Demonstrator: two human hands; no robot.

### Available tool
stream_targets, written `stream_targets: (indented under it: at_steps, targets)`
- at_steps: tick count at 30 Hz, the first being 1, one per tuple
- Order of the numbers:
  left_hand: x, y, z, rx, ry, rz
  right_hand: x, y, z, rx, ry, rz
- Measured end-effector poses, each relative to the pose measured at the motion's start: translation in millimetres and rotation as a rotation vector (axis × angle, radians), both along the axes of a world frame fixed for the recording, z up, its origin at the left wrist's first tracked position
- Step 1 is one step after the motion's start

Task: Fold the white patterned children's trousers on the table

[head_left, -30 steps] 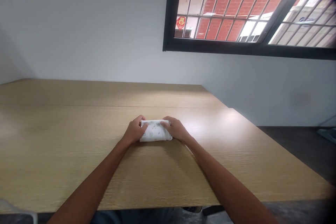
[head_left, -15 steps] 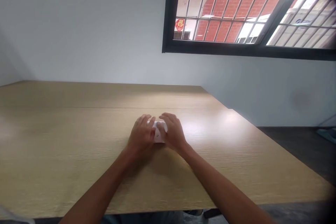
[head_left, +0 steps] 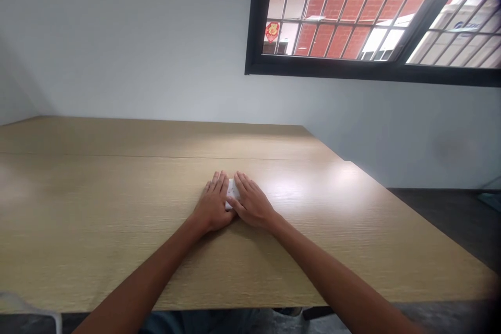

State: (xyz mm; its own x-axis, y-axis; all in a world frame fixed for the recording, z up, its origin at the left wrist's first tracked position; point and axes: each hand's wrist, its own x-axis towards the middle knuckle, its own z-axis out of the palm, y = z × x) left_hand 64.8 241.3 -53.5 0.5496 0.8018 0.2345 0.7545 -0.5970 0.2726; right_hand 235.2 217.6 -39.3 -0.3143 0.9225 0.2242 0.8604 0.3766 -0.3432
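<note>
Big pale wood-look table (head_left: 97, 250), with its near edge running across the bottom and both forearms reaching in over it. Roughly mid-table, the left hand (head_left: 213, 203) and right hand (head_left: 253, 201) lie palms-down on a small white patterned thing (head_left: 232, 189), folded cloth by the look of it. Only a strip shows between them; the rest is covered. Nothing's pinched: the fingers are stretched out flat, pointing to the far side, and the thumbs nearly meet, though I can't tell if they touch.

Looks like pressing to me. For that I'd keep the weight even on both palms and push straight down, so the layers don't skid or the edges creep. Smoothing from the middle outward should help too.

Compared with a second ago: back then the hands gripped the two ends and most of the patterned face was showing. Now they've come inward and over the top.

Far side's just a plain wall (head_left: 136, 36) and a barred window (head_left: 324, 66) at the right.
</note>
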Motion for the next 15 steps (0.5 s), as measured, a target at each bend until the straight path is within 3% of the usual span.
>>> stream_targets:
  at_steps: [9,12,15]
  targets:
    - [-21,10,2.5,-0.12,-0.002,0.07,18,2,7.6,-0.095,0.072,-0.134]
    - [-25,15,19.0,-0.1,-0.097,0.074,37,13,8.4,-0.04,0.14,-0.206]
    - [-29,-9,42.3,-0.016,-0.348,0.129,57,24,8.0,0.022,0.186,-0.36]
